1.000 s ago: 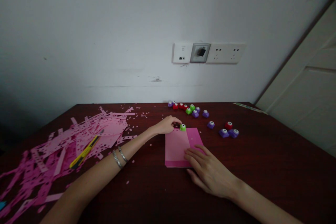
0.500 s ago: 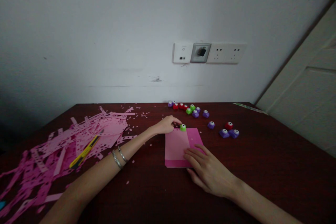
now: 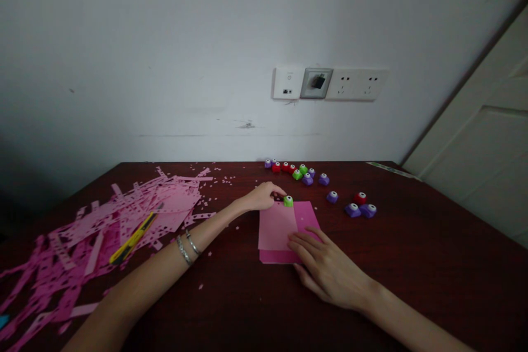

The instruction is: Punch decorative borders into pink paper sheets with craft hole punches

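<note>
My left hand (image 3: 264, 196) reaches to the far edge of a light pink paper sheet (image 3: 274, 228). Its fingers are closed on a small lime-green paper punch (image 3: 288, 201) with a white top, which sits at that edge. The underside of the punch is hidden. Fingers outstretched, my right hand (image 3: 325, 267) lies flat on the right part of the sheet, with the thumb by the near edge. Beneath the light sheet is a darker pink stack of paper (image 3: 306, 214), showing along its right and near sides.
Cut pink paper strips (image 3: 94, 231) pile up on the left, with a yellow utility knife (image 3: 134, 237) on top. Several red, green and purple punches (image 3: 307, 179) stand along the back, more (image 3: 360, 206) at the right. Tiny paper cutouts (image 3: 225, 179) dot the dark tabletop (image 3: 231, 308).
The light pink sheet has shifted slightly left and away from me, baring more of the darker paper at the near edge. Both hands stay almost where they were.
</note>
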`<state>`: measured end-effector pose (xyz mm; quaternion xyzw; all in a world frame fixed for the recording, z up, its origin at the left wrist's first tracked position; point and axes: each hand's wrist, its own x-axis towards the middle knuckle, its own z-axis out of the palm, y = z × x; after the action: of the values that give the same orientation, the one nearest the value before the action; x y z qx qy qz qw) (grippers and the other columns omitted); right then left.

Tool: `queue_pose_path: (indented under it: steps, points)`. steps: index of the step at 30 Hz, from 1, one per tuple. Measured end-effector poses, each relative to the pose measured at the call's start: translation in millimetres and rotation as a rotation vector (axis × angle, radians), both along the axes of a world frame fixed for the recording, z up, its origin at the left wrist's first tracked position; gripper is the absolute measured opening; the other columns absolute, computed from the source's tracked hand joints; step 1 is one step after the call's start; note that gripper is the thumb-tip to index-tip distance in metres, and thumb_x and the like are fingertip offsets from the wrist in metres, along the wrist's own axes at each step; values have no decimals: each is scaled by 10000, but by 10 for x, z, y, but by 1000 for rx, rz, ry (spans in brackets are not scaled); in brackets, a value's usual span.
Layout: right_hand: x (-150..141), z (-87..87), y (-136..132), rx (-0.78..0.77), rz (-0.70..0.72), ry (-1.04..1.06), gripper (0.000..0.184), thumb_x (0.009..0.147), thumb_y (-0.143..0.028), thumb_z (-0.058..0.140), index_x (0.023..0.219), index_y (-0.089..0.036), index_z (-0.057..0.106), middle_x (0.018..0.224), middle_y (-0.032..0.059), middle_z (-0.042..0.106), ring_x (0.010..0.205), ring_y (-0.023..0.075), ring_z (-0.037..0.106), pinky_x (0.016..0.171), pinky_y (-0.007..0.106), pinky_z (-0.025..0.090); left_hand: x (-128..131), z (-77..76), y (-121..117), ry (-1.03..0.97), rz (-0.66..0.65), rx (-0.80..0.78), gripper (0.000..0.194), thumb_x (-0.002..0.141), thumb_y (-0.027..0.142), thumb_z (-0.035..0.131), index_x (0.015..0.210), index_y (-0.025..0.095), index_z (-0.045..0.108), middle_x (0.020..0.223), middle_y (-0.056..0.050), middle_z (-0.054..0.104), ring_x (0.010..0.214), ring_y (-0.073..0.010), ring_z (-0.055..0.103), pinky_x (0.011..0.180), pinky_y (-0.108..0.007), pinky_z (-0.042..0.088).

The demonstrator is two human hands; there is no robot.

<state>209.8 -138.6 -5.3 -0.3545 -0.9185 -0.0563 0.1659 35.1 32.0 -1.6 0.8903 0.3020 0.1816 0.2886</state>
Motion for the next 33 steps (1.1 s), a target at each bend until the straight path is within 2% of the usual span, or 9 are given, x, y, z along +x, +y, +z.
queue_pose_path:
  steps: [20, 33]
  points:
    - [20, -8, 19, 17, 13, 8, 312, 868, -205, 420, 1133, -98, 543, 1128, 138, 613, 1053, 248, 554, 973, 460, 380, 5, -8, 13, 4, 12, 9, 523, 608, -57, 391, 1019, 129, 656, 990, -66, 685, 856, -140, 622, 761, -255, 472]
    - [23, 0, -19, 25, -3, -8, 307, 867, -213, 423, 1121, -103, 555, 1120, 135, 619, 1038, 251, 562, 950, 453, 388, -4, -15, 27, -8, -9, -4, 553, 601, -65, 364, 1024, 139, 655, 1009, -56, 680, 878, -133, 618, 781, -252, 472]
